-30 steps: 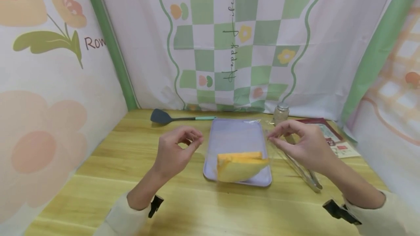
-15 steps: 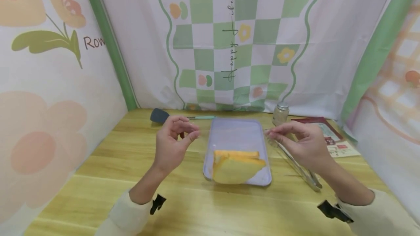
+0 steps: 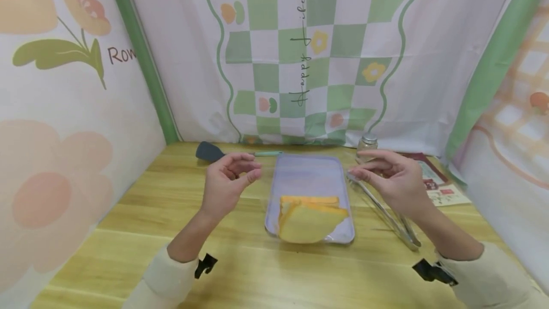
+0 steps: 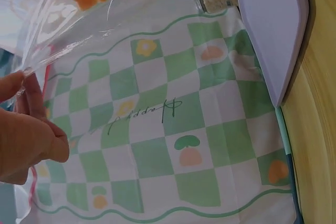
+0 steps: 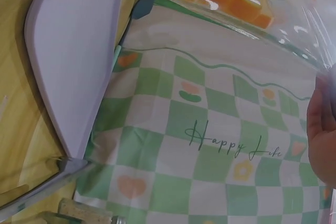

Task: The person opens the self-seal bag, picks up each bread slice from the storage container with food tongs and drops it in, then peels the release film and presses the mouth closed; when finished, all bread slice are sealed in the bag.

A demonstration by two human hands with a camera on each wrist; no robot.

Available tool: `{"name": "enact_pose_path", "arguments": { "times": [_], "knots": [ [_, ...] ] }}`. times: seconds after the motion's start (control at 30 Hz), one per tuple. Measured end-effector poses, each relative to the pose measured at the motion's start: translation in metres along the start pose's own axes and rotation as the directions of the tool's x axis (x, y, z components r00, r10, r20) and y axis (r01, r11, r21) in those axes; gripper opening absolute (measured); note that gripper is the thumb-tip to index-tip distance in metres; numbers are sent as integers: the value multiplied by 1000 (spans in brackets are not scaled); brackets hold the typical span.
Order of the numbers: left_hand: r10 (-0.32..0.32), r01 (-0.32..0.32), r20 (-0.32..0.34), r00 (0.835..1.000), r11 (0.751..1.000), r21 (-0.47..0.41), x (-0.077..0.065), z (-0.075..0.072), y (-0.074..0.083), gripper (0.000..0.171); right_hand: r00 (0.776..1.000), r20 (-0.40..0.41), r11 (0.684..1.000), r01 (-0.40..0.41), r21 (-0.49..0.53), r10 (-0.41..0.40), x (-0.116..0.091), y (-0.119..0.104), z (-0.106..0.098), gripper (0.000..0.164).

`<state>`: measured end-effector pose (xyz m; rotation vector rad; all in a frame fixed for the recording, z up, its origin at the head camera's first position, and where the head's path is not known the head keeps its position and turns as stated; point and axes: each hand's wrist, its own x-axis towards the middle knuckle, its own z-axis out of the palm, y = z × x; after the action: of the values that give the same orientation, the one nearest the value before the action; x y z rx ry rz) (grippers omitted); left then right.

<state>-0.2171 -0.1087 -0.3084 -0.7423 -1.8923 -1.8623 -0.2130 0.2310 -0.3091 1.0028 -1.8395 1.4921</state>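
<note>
A clear plastic bag (image 4: 79, 30) with bread slices (image 3: 310, 223) inside hangs stretched between both hands, in front of and over the lilac tray (image 5: 73, 61). My left hand (image 3: 227, 185) pinches one edge of the bag between thumb and fingers; the left wrist view shows the film gathered at those fingertips. The opposite edge is held by my right hand (image 3: 399, 182), its thumb against the curled fingers and its index finger lifted. In the head view the bread is low in the bag, overlapping the tray's near half. The film itself is barely visible there.
Metal tongs (image 3: 405, 237) lie right of the tray, below the right hand. A glass jar (image 3: 368, 141) stands behind that hand, near a printed card (image 3: 448, 194). Behind the left hand lies a spatula (image 3: 208, 151). A patterned cloth (image 3: 266, 46) hangs at the back.
The bag and bread have come slightly down and left. My left hand shifted a little left; the right index finger has lifted away from the thumb.
</note>
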Motion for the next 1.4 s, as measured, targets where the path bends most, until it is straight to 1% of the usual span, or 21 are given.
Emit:
{"name": "enact_pose_path", "arguments": {
  "times": [0.07, 0.1, 0.13, 0.23, 0.33, 0.4, 0.57, 0.63, 0.7, 0.77, 0.87, 1.0, 1.03, 1.13, 1.2, 1.27, 1.4],
  "knots": [
    [-56, 57, 37, 998, 998, -32, 0, -1, 0, 19, 999, 42, 998, 27, 64, -30, 2, 3, -3, 25],
    [-75, 78, 55, 996, 996, -54, 0, -1, 0, 15, 997, 65, 993, 42, 112, -49, 2, 6, -5, 24],
    [-79, 84, 73, 994, 994, -70, 0, -1, -1, 12, 993, 87, 984, 59, 166, -74, 4, 8, -6, 23],
    [-61, 70, 103, 993, 994, -83, 0, -1, -3, 4, 978, 167, 948, 72, 309, -128, 5, 14, -12, 19],
    [-36, 45, 122, 992, 996, -74, 1, -1, -6, 4, 962, 220, 921, 69, 383, -164, 6, 19, -17, 19],
    [-18, 30, 138, 990, 996, -82, 2, -2, -7, 5, 957, 237, 919, 62, 389, -165, 6, 21, -19, 19],
    [37, -17, 182, 983, 994, -111, 2, -5, -11, 13, 961, 247, 939, 35, 343, -127, 6, 22, -24, 24],
    [68, -47, 194, 979, 993, -111, 2, -6, -12, 13, 959, 252, 941, 36, 337, -127, 7, 22, -24, 27],
    [108, -86, 207, 972, 990, -112, 2, -8, -13, 12, 956, 259, 935, 42, 351, -140, 8, 22, -23, 26],
    [150, -127, 225, 963, 985, -113, 3, -8, -14, 11, 951, 262, 927, 55, 371, -161, 10, 22, -23, 26],
    [220, -193, 258, 941, 973, -124, 6, -8, -17, 12, 951, 255, 928, 73, 364, -175, 11, 21, -21, 19],
    [293, -275, 282, 914, 956, -101, 10, -9, -18, 17, 957, 234, 943, 93, 321, -174, 10, 21, -21, 17],
    [303, -291, 284, 910, 953, -86, 11, -10, -18, 18, 957, 231, 942, 97, 321, -177, 10, 22, -21, 21],
    [324, -329, 286, 902, 944, -31, 13, -11, -18, 21, 956, 227, 941, 106, 320, -184, 10, 24, -22, 45],
    [340, -354, 294, 893, 935, -5, 14, -12, -18, 22, 957, 229, 939, 95, 331, -177, 11, 26, -22, 54],
    [357, -378, 301, 884, 926, 12, 16, -12, -19, 24, 963, 225, 944, 72, 323, -151, 11, 26, -23, 55],
    [393, -418, 317, 863, 908, 13, 19, -12, -19, 23, 974, 211, 948, 11, 319, -83, 12, 25, -23, 47]
  ]
}}
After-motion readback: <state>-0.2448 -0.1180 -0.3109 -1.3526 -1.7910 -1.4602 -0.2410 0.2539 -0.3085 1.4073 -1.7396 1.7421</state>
